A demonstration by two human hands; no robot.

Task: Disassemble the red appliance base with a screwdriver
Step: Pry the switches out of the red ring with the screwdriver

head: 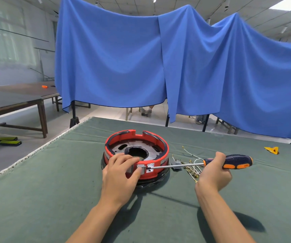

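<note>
Two bare hands working at the round red plastic appliance base [136, 155], which sits on the green felt-covered table [53, 181], black ring under it, metal plate with a large centre hole visible inside. Left hand [122, 174] on the near rim of the base, fingers curled over the edge, thumb and fingertips pinching a small silver metal tab [141, 168] on the outer wall. Right hand [215, 172] to the right of the base, fingers wrapped round the black-and-orange handle of the long-shaft screwdriver [229, 161]; shaft runs roughly level leftward, tip touching the base's near wall just beside the tab. Under the shaft, just right of the base: small grey plastic connector block [176, 167] and a loose tangle of thin white wires with brass terminals [192, 163] lying on the felt. Further right of the base, well apart: crumpled yellow scrap [272, 149] on the table. Beyond the base, past the table's far edge: large blue cloth sheets [158, 58] hung as a screen on dark stands; below the hem, stool legs and someone's shoes show. Far left of the base: dark wooden tables [18, 97], small orange object [44, 86] on one top, can't tell what it is; two black-and-yellow flat devices [9, 141] on the floor beneath.
</note>
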